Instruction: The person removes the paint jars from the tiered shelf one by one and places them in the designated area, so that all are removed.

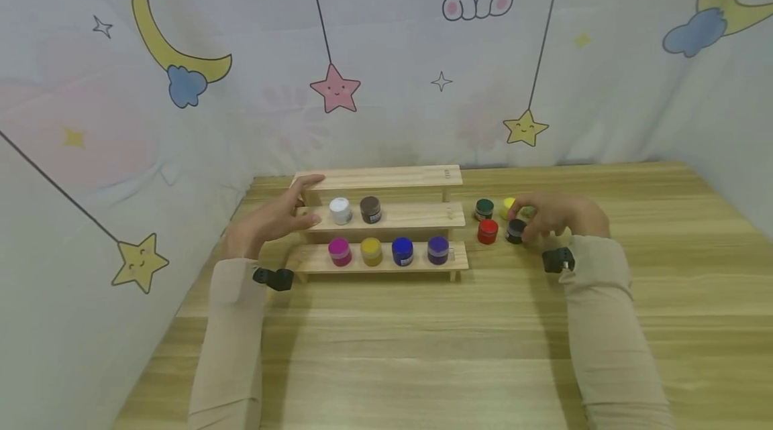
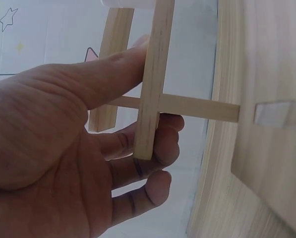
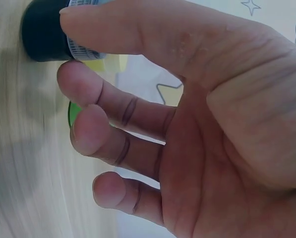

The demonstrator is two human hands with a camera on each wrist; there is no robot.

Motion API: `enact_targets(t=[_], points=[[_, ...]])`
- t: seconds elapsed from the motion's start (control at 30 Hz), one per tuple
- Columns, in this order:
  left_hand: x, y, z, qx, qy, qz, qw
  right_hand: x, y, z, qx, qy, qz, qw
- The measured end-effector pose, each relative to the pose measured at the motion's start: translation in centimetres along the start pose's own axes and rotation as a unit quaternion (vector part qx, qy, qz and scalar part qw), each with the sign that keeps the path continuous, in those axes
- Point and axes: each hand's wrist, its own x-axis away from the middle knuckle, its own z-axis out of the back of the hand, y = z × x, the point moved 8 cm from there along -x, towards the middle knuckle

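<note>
A three-tier wooden display rack [image 1: 386, 178] stands on the table. My left hand [image 1: 272, 217] grips its left end, and in the left wrist view the thumb and fingers lie on opposite sides of a wooden board [image 2: 155, 74]. White [image 1: 340, 210] and brown [image 1: 371, 209] paint jars sit on the middle tier. The bottom tier holds magenta [image 1: 340, 251], ochre [image 1: 371, 251], blue [image 1: 402, 251] and purple [image 1: 437, 250] jars. Right of the rack, my right hand [image 1: 552, 213] pinches a black-lidded paint jar [image 1: 516, 231]; the index fingertip is hidden in the right wrist view.
Beside the black-lidded jar stand a red jar [image 1: 487, 231], a dark green jar [image 1: 484, 209] and a yellow jar [image 1: 509, 206]. A green lid [image 3: 74, 113] shows partly behind the right fingers. A patterned cloth [image 1: 398, 47] hangs behind the wooden table [image 1: 398, 349].
</note>
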Motion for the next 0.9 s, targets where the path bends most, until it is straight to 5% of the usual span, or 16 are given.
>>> enact_targets(t=[0.33,0.9], points=[[0.0,0.1,-0.1,0.003,0.001,-0.01,0.9999,0.3,0.0,0.4,0.016,0.013,-0.009,0.9997],[-0.2,0.1,0.0,0.01,0.002,-0.029,0.9995,1.9,-3.8,2.0,0.019,0.095,0.065,0.9932]])
